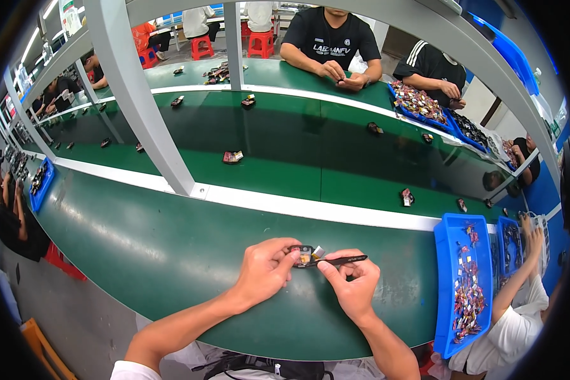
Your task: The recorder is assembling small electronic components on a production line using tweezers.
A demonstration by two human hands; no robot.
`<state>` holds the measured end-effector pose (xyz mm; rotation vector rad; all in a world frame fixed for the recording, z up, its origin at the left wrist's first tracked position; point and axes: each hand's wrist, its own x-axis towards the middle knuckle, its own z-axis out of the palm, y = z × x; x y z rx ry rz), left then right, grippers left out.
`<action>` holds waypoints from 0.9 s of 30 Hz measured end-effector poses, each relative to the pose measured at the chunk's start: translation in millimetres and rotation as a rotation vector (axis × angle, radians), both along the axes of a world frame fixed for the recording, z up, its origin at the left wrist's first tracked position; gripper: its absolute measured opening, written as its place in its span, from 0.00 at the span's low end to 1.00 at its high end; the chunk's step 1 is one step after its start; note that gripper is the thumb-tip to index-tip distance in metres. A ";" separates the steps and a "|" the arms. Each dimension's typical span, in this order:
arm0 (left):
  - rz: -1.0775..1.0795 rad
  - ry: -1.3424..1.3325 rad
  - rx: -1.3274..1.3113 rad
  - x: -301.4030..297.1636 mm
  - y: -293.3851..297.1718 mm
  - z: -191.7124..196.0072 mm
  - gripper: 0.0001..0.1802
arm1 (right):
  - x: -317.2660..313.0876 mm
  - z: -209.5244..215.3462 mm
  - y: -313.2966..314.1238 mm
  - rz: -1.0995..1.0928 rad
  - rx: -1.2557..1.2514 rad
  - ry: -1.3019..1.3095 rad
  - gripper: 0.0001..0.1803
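Note:
My left hand (266,269) pinches a small black-framed electronic part (304,258) between thumb and fingers, just above the green bench (190,253). Inside the frame is an orange-yellow patch, and a whitish tab sticks up at its right side. Closed round a pair of black tweezers (349,259), my right hand (354,285) points them left. Their tips reach the part's right side; whether they grip the tab is too small to tell.
A blue tray (442,285) of small red and white parts stands to my right. Beyond a white rail (266,201), a green conveyor belt (285,174) carries scattered assemblies, including one nearby (232,157). A grey post (139,95) rises at left. Co-workers sit around, one close at right (519,323).

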<state>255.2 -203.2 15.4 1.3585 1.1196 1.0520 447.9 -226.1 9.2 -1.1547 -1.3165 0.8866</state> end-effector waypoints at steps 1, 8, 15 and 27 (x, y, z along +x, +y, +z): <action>-0.006 0.008 0.007 -0.2 -0.4 0.2 0.12 | -1.5 -0.7 0.3 -0.018 0.025 -0.008 0.07; -0.004 -0.001 -0.032 2.0 -1.2 6.2 0.13 | 0.6 1.8 -0.6 -0.070 0.032 -0.040 0.07; -0.035 -0.069 -0.026 6.7 -5.9 3.3 0.12 | 4.3 8.7 -1.8 0.005 -0.117 0.108 0.07; -0.065 -0.079 0.068 9.4 -3.8 3.2 0.14 | 13.3 11.3 -1.1 0.077 -0.182 0.259 0.07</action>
